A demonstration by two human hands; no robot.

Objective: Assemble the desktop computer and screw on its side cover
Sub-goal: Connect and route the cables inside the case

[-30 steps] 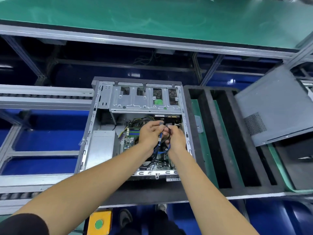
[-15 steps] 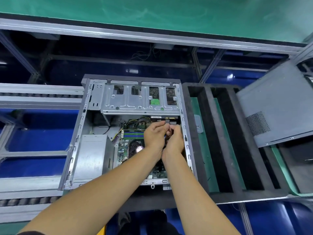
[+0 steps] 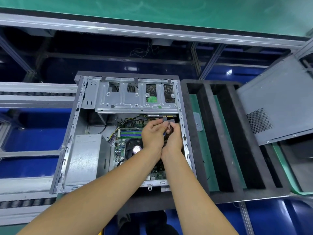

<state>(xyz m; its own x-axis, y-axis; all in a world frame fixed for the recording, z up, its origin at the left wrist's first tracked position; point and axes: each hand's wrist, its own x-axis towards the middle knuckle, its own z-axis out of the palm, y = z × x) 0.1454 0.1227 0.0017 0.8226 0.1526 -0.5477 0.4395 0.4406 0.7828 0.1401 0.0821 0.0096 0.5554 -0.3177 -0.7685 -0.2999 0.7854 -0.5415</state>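
Both hands moved up since 1 s ago: left hand (image 3: pixel 153 134) and right hand (image 3: pixel 174 138) pinch the cable connectors (image 3: pixel 166 123) just below the drive's port (image 3: pixel 169 116) inside the open case (image 3: pixel 71 133). Plug-in looks imminent. Side cover (image 3: pixel 277 102) off, to the right.

Factory assembly line, roller conveyor rails (image 3: pixel 33 95), green belt (image 3: pixel 152 12), slotted foam tray (image 3: pixel 208 150)
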